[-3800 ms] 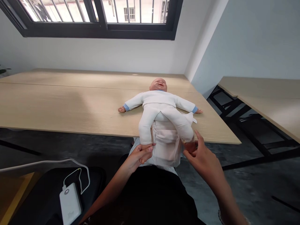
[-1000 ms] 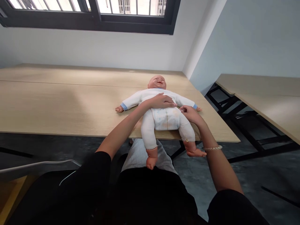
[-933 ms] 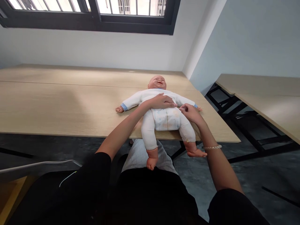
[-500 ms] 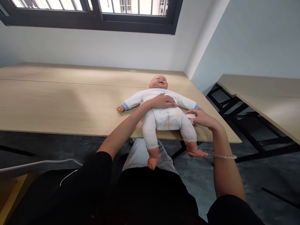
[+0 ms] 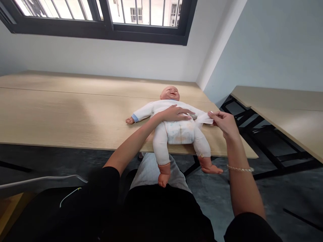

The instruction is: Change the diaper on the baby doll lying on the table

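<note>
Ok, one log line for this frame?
left hand: flat on doll belly | right hand: pinching white tab, held out sideways | doll: on back, table edge, legs overhanging

Baby doll [image 5: 174,116], supine on surface [image 5: 63,114]; left hand [image 5: 174,113] on belly; right hand [image 5: 224,122] pinching diaper tab [image 5: 204,118].

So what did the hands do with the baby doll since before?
Both hands let go of the feet of the doll. The left hand moved up and rests flat on its tummy. The right hand pinched the white tab of the diaper with its fingers and pulled it out to the right. The doll stayed on its back on the table, legs over the edge.
</note>
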{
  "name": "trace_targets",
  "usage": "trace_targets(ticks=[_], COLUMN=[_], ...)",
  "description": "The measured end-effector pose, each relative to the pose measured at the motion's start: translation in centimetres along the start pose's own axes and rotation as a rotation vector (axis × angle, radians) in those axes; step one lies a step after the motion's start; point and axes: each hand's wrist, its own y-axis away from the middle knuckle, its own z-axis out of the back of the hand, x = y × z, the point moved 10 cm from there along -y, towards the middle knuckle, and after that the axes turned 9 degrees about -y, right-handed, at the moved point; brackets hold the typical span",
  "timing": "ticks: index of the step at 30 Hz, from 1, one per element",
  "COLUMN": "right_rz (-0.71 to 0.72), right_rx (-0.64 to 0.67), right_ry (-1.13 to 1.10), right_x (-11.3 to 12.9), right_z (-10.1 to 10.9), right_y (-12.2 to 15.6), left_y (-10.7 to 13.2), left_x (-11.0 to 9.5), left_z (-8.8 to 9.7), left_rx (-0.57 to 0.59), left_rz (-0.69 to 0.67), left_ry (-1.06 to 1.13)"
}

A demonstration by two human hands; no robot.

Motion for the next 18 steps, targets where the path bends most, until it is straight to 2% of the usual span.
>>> trace_targets(ticks=[4,6,10,18], right_rz=[0.025,0.026,0.001,-0.085], right_rx=[0.031,0.058,0.104,0.153], right_ry=[-0.073,-0.095,-0.16,-0.226], right_x=[1.1,1.2,0.4,-1.1], right_z=[-4.6,-6.1,-7.1,-7.8], right_y=[-0.3,-0.3,0.2,1.3], left_y=[0.0,-0.1,-0.2,-0.3], left_x=[0.2,0.3,0.3,1.8], left_z=[-0.1,0.1,0.5,1.0], left_rx=[-0.029,-0.078,-0.162,-0.253], left_rz=[-0.032,-0.061,-0.115,-0.017], left_ry=[0.009,0.042,0.139,0.244])
